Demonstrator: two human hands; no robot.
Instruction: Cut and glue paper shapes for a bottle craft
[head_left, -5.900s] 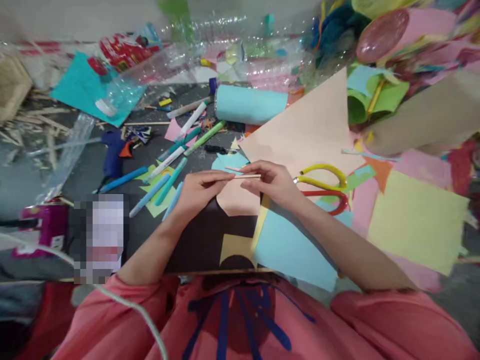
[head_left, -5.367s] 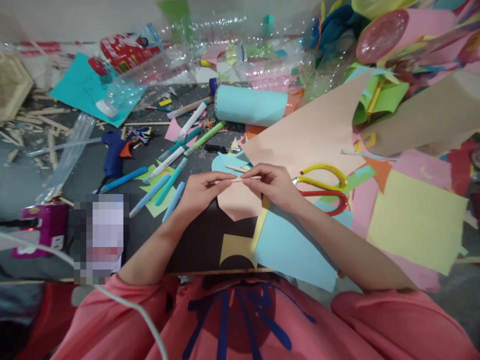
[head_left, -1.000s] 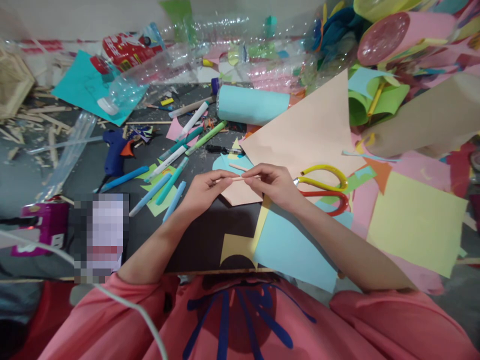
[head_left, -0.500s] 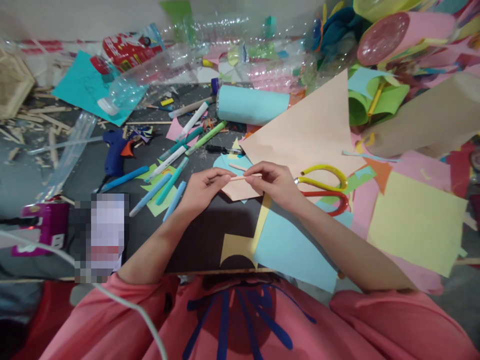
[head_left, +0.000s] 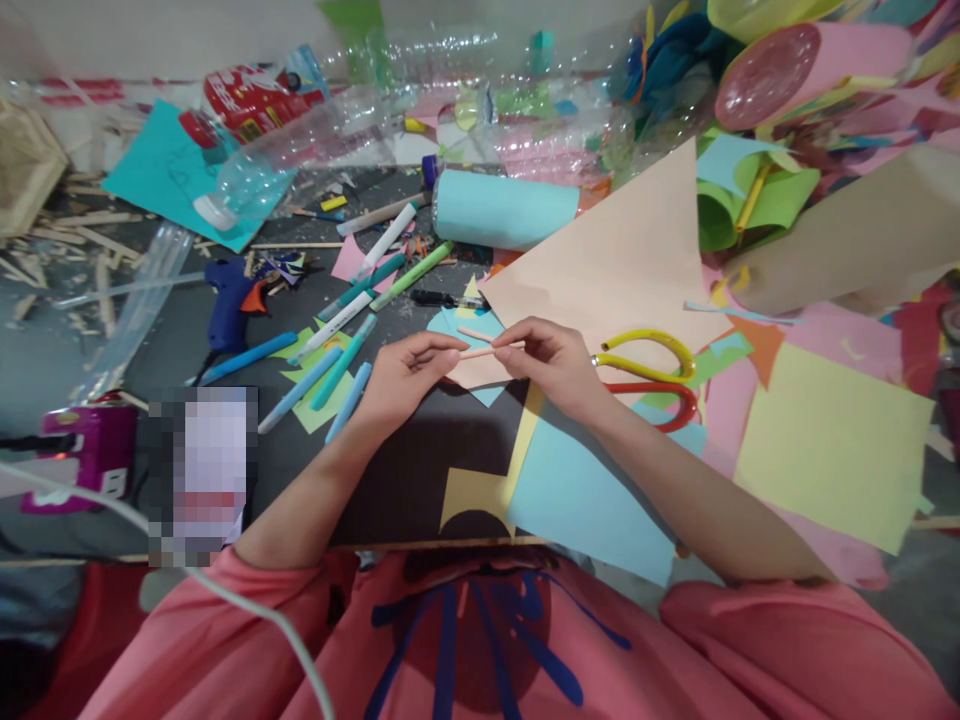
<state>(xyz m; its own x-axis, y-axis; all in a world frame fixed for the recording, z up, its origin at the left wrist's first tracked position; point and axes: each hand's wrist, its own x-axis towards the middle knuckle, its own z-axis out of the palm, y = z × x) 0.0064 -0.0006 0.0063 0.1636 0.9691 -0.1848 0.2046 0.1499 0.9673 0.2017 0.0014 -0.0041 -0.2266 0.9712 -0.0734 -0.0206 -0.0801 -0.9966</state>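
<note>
A thin rolled strip of peach paper [head_left: 477, 353] stretches between my two hands over the dark table. My left hand [head_left: 409, 378] pinches its left end between thumb and fingers. The right end is pinched by my right hand [head_left: 551, 365]. Just behind the strip lies another thin peach piece [head_left: 474, 334] on light blue paper [head_left: 487, 322]. Beneath my fingers is a peach paper scrap [head_left: 480, 372]. Scissors with yellow and red handles [head_left: 651, 358] lie beside my right hand.
Several markers [head_left: 343, 375] and a blue glue gun [head_left: 231, 305] lie at the left, with a phone [head_left: 214, 460] nearer me. Behind are a blue-wrapped bottle [head_left: 506, 208] and clear bottles. Large peach paper [head_left: 622, 260] and yellow paper [head_left: 836, 440] lie right.
My right hand has shifted very slightly up on the strip. The peach scrap beneath shows less than before. My left hand has barely moved.
</note>
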